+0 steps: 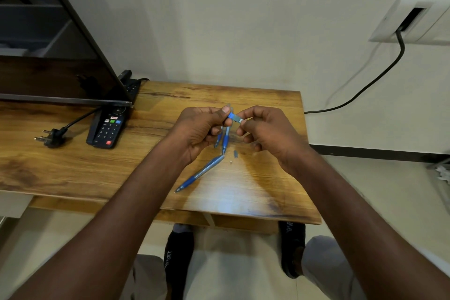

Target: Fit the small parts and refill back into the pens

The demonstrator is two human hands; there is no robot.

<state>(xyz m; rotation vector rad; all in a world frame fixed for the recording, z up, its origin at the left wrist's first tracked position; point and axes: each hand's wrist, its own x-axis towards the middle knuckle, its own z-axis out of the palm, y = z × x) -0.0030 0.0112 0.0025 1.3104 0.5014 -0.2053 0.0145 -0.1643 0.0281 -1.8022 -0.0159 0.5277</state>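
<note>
1. Blue pen [226, 137]: held upright above the wooden surface [255, 190], centre, w/ a second short blue piece beside it.
2. Left hand [198, 129]: fingers curled round the pen's upper part.
3. Right hand [265, 129]: thumb & forefinger pinch a small clip piece [236, 118] at pen top.
4. Second blue pen [199, 173]: lies flat, near side.
5. Remote [108, 129] & plug [52, 137]: far left.
</note>
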